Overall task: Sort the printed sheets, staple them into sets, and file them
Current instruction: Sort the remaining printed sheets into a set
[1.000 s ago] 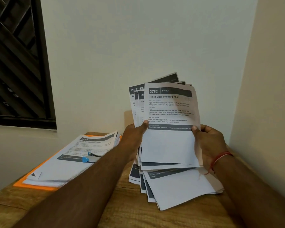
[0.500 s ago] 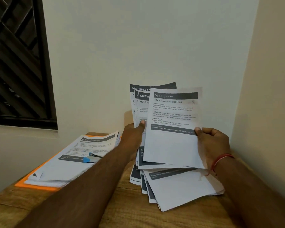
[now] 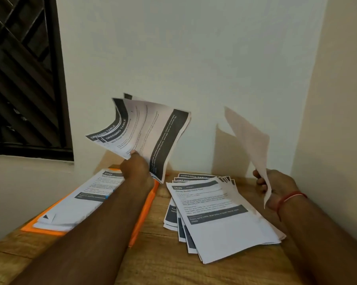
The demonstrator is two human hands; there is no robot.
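Left hand [image 3: 137, 167] grips fanned sheets [image 3: 144, 130] headed "DRESSING TABLE"; right hand [image 3: 276, 188] pinches single sheet [image 3: 249, 145], print hidden. Tabletop [image 3: 157, 260] stack [image 3: 218, 212]: "3646", title blurred.

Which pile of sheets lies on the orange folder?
The neat left pile; the fanned right pile lies directly on the table.

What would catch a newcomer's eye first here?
The two raised hands stand out. The left hand grips a fanned bunch of printed sheets above the orange folder, and the right hand pinches a single sheet off to the right. Between them, a loose pile of sheets sprawls on the wooden table.
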